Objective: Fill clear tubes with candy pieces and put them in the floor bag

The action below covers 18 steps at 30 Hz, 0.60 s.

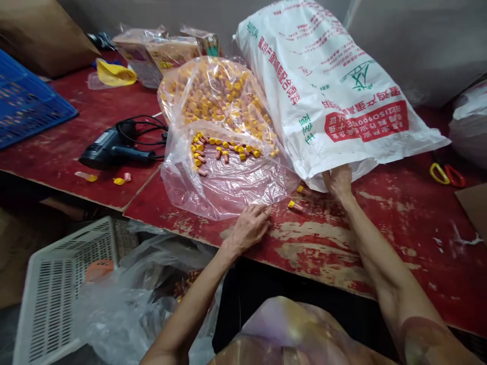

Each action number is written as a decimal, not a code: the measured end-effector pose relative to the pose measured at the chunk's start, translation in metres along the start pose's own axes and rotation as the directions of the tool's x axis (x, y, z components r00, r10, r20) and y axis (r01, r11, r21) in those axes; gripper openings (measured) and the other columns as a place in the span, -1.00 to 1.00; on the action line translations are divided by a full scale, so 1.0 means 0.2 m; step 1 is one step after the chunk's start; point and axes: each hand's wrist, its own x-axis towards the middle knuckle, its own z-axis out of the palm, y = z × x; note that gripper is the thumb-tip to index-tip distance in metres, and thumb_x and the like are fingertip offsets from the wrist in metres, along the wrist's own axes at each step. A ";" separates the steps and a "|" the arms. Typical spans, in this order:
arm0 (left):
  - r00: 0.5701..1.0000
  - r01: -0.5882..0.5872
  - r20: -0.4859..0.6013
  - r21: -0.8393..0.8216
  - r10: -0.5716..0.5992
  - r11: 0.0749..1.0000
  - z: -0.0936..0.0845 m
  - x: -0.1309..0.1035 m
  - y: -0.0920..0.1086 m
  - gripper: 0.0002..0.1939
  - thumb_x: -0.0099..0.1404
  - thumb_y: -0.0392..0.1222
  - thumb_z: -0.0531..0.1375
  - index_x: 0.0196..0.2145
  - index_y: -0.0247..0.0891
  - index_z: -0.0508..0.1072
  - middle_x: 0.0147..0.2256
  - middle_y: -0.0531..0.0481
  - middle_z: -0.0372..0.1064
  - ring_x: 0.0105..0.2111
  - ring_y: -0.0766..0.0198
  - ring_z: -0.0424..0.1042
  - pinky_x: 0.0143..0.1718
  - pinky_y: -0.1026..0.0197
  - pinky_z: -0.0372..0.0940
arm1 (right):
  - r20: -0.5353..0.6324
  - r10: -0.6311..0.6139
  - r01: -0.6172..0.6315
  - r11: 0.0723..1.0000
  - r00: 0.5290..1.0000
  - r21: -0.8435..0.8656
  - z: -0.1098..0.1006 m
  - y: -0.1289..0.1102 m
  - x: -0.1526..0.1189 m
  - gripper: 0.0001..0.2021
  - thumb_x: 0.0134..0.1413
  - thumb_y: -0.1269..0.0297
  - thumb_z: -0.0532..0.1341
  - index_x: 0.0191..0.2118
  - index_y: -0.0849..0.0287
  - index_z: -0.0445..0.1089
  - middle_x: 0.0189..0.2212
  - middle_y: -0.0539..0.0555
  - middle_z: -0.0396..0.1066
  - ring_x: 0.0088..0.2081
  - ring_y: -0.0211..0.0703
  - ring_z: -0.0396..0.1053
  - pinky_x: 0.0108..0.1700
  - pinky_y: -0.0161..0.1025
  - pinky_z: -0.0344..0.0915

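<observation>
My left hand (251,225) rests at the table's front edge, its fingers lying loosely at the near rim of a clear plastic bag (228,190). Many small pinkish pieces with yellow caps (228,96) fill the back of that bag, and some lie loose in its mouth. My right hand (340,181) reaches into the mouth of a large white woven sack (335,86) printed in red and green. The sack hides its fingers, so what they hold does not show. Two capped pieces (294,205) lie on the table between my hands.
A dark heat gun (110,147) with its cable lies left on the red table (152,185). Behind it are a blue crate (30,101) and wrapped packs (171,50). Scissors (447,175) lie right. A white basket (72,284) and plastic bags (125,304) stand below.
</observation>
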 end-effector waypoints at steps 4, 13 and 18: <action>0.989 0.035 -0.141 0.022 -0.032 0.999 0.04 -0.12 0.01 -0.70 0.30 -0.13 0.13 -0.04 -0.27 0.38 -0.09 -0.20 0.36 -0.10 0.08 0.33 -0.08 0.02 0.28 | -0.021 0.159 -0.138 0.910 0.987 0.392 -0.19 -0.04 -0.33 -0.66 0.10 0.17 0.11 -0.08 0.26 0.36 -0.18 0.22 0.39 -0.14 -0.01 0.32 -0.07 -0.06 0.28; 0.965 0.063 -0.227 -0.272 -0.127 0.960 0.04 -0.10 0.10 -0.78 0.33 -0.22 0.10 -0.08 -0.22 0.40 -0.29 -0.07 0.43 -0.30 0.27 0.43 -0.28 0.25 0.33 | 0.395 0.002 -0.355 0.443 0.919 0.823 -0.36 -0.32 -0.70 -0.72 0.14 0.11 0.18 -0.08 0.11 0.40 -0.24 0.05 0.41 -0.28 -0.20 0.37 -0.23 -0.26 0.32; 0.847 0.216 -0.220 -0.691 -0.485 0.690 0.07 -0.05 0.27 -0.82 0.20 -0.12 0.25 -0.25 -0.23 0.48 -0.35 -0.01 0.42 -0.38 0.31 0.42 -0.31 0.27 0.34 | 0.324 -0.306 -0.124 0.527 0.895 0.841 -0.40 -0.46 -0.72 -0.77 0.22 0.21 0.13 -0.06 0.09 0.41 -0.14 0.10 0.38 -0.07 -0.12 0.33 -0.03 -0.17 0.27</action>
